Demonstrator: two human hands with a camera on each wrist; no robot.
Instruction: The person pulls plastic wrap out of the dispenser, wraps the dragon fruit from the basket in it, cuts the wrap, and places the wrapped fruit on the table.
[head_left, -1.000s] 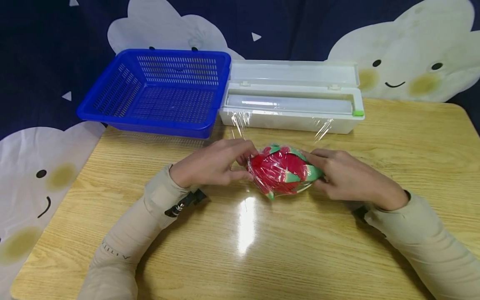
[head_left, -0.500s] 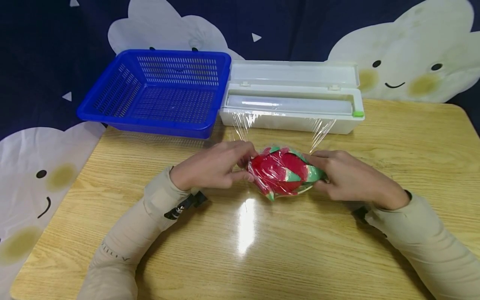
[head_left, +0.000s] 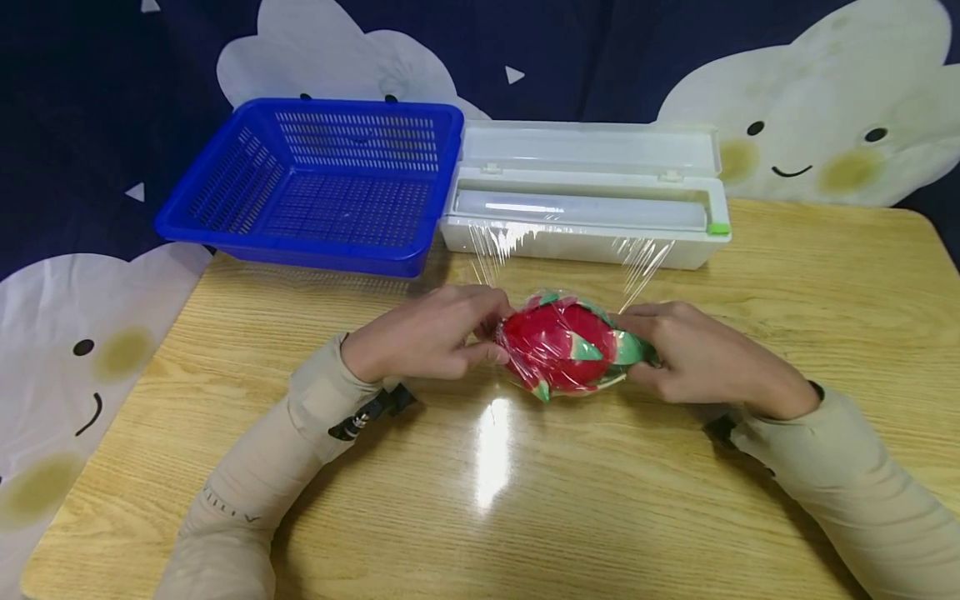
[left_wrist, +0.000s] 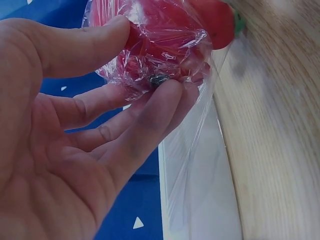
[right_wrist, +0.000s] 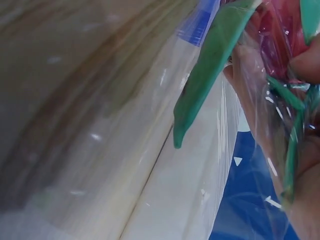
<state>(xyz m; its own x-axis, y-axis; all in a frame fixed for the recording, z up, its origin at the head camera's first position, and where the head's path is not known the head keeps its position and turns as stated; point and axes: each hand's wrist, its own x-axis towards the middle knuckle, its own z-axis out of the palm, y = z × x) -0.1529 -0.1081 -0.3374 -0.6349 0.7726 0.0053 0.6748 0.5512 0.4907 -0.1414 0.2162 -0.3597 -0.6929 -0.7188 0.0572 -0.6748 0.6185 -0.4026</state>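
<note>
Both hands hold a red dragon fruit [head_left: 558, 342] with green-tipped scales, wrapped in clear cling film, over the table. At its left end, the left hand [head_left: 435, 332] pinches the film-covered fruit between thumb and fingers; the left wrist view shows crumpled film over that end of the dragon fruit [left_wrist: 165, 30]. On the other end, the right hand [head_left: 693, 354] grips the green-leaved tip, its fingers partly hidden behind it. Stretched cling film [head_left: 645, 265] runs from the fruit back to a white dispenser box [head_left: 577, 242], where the film roll [head_left: 577, 208] lies under a raised lid.
A blue perforated basket [head_left: 300, 250] stands at the back left, touching or close beside the dispenser's left end. Behind the wooden table [head_left: 600, 500] hangs a dark blue cloth with white clouds. Light glares off the tabletop in front of the fruit.
The dragon fruit turns slightly between the hands, and more pleats show in the film stretched to the dispenser. Both hands shift down very slightly and keep their hold.
</note>
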